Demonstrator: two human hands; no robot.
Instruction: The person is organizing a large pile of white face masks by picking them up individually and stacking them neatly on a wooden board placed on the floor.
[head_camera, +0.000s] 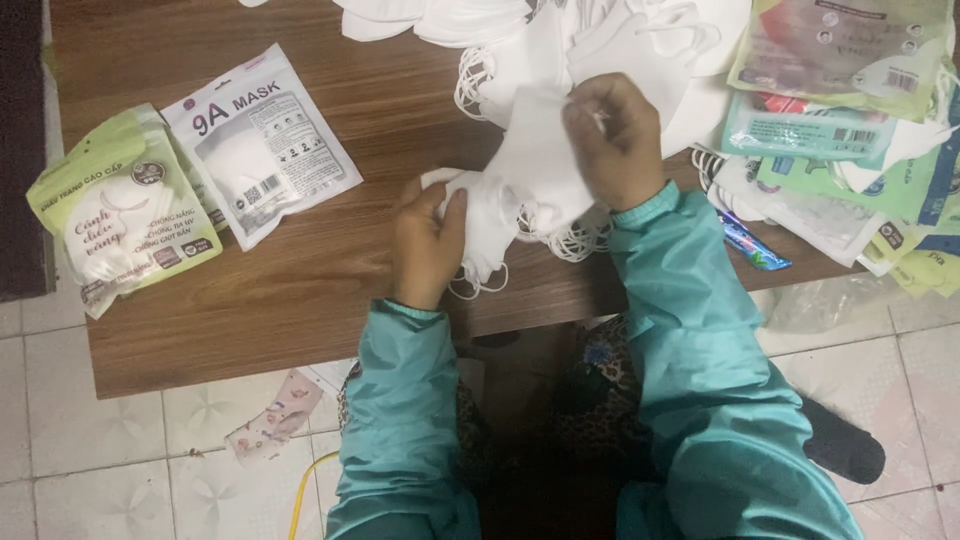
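From the head camera, looking straight down: the person sits at a low brown wooden surface (300, 290) in teal sleeves. Both hands are on a small stack of white face masks (535, 170) just in front of them, near the middle of the near edge. The left hand (428, 240) pinches the stack's lower left end, thumb on top and fingers closed under it. The right hand (618, 140) is curled shut on the upper right end, gripping the top fold.

The stack lies on a slant. Its long axis runs from lower left, by the left hand, up to the upper right under the right hand. The ear loops (575, 240) spill out along the lower edge, toward the person.

As for progress, I judge it to be partway. Two filled packets lie flat well to the left, a white one (262, 140) and a green one (120, 205), so some packing looks done. A big loose heap of white masks (600, 30) remains at the far edge, touching the held stack. Off to the right is a jumble of empty green and clear pouches (840, 100). The stack in hand has not yet gone into any pouch, so much seems left
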